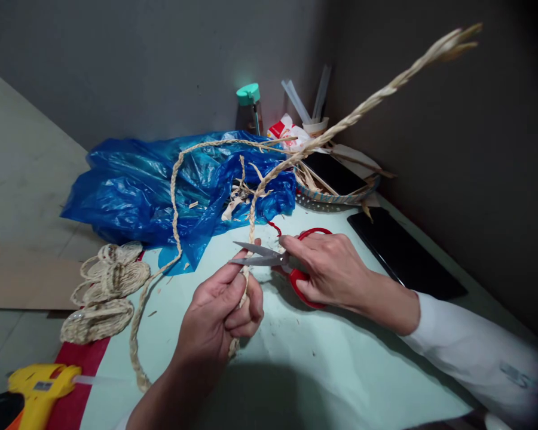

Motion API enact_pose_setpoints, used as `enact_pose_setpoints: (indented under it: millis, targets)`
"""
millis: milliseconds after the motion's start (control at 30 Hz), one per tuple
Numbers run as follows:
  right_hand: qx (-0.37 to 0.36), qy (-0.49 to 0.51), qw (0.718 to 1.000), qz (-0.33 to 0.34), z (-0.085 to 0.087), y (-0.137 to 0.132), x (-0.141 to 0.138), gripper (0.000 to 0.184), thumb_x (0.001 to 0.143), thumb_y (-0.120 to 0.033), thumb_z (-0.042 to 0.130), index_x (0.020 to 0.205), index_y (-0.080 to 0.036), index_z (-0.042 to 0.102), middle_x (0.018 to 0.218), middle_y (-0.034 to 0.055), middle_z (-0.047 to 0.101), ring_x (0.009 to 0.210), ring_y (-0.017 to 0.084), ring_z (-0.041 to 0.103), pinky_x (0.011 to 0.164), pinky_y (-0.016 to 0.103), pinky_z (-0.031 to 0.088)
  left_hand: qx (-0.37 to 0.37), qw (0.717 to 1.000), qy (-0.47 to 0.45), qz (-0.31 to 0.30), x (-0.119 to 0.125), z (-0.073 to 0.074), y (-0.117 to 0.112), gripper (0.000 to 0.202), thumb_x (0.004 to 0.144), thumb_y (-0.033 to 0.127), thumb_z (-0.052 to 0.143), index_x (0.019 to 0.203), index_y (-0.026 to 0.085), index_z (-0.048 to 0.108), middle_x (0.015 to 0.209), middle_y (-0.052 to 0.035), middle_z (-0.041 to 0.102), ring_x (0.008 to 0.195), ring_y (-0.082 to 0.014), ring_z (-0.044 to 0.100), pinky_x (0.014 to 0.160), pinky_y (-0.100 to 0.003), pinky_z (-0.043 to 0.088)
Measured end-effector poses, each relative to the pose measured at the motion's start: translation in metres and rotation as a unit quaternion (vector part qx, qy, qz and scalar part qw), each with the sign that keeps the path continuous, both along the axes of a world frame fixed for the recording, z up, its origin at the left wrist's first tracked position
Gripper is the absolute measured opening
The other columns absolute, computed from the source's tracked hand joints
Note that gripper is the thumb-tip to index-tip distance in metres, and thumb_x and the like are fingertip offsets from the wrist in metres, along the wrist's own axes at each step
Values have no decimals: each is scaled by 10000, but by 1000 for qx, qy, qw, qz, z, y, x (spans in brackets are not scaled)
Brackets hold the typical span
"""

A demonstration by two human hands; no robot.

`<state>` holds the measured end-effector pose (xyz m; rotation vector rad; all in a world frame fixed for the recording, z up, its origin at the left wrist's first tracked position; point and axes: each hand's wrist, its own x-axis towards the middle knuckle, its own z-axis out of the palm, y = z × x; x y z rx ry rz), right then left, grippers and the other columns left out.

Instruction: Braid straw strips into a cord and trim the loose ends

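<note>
A long pale braided cord point(361, 110) of dried plant fibre rises from my left hand point(222, 307) towards the upper right, ending in loose strands. My left fingers are closed around its lower part. My right hand point(334, 266) grips red-handled scissors point(265, 257). Their blades are parted, one on each side of the cord just above my left thumb. More thin braid point(174, 203) loops across the table on the left and passes behind my left forearm. Whether it is the same piece, I cannot tell.
A blue plastic bag point(130, 185) with fibre scraps lies behind. Coiled braid bundles point(112, 278) and a yellow glue gun point(42, 388) are at left. A basket point(327, 197) holding a phone, a teal-capped bottle point(248, 95) and a black tablet-like slab point(406, 254) stand towards the wall.
</note>
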<state>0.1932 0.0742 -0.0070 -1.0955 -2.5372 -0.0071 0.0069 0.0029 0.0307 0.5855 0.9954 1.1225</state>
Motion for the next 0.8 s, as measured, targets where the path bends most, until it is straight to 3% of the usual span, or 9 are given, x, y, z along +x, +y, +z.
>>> enact_pose_setpoints:
  millis: [167, 300, 367, 467, 600, 800]
  targets:
    - [26, -4, 1000, 6, -2, 2, 1, 175, 717, -189, 470, 859, -159, 569, 592, 26, 616, 514, 149, 480, 530, 303, 150, 10, 1000, -10, -11, -1, -2, -1, 270, 870, 205, 610, 1136, 158, 618, 588, 33, 531, 434, -6, 141, 413, -131, 169]
    - [39, -25, 999, 14, -2, 3, 1, 154, 720, -202, 479, 831, -153, 572, 583, 35, 612, 484, 145, 456, 525, 309, 125, 19, 999, -30, -4, -4, -6, -1, 52, 866, 175, 616, 899, 140, 638, 602, 27, 535, 443, -5, 159, 411, -120, 183]
    - [30, -29, 999, 13, -2, 3, 0, 158, 725, -220, 498, 846, -153, 574, 592, 36, 617, 489, 145, 454, 525, 309, 115, 24, 999, -33, -6, -5, -6, -1, 72, 881, 174, 601, 826, 136, 628, 617, 25, 539, 443, -4, 161, 412, -120, 199]
    - [8, -20, 1000, 11, -1, 2, 0, 159, 796, -297, 511, 862, -162, 563, 600, 25, 617, 495, 141, 450, 523, 302, 112, 32, 999, -26, -12, -6, -6, 0, 102, 905, 177, 570, 838, 138, 638, 640, 19, 553, 444, -6, 168, 415, -121, 216]
    - [-20, 0, 1000, 11, 1, 2, 1, 290, 866, -459, 491, 851, -175, 548, 594, 14, 608, 494, 135, 439, 520, 292, 116, 35, 999, -15, -16, -6, -5, -1, 131, 924, 200, 545, 854, 141, 638, 638, 16, 557, 445, -8, 166, 413, -121, 211]
    - [-44, -2, 999, 29, 3, 0, 1, 295, 856, -460, 505, 833, -168, 542, 607, 18, 592, 501, 129, 433, 522, 292, 128, 28, 999, 11, 18, -6, -1, -3, 140, 913, 212, 569, 835, 124, 645, 629, 9, 569, 433, 0, 187, 402, -114, 209]
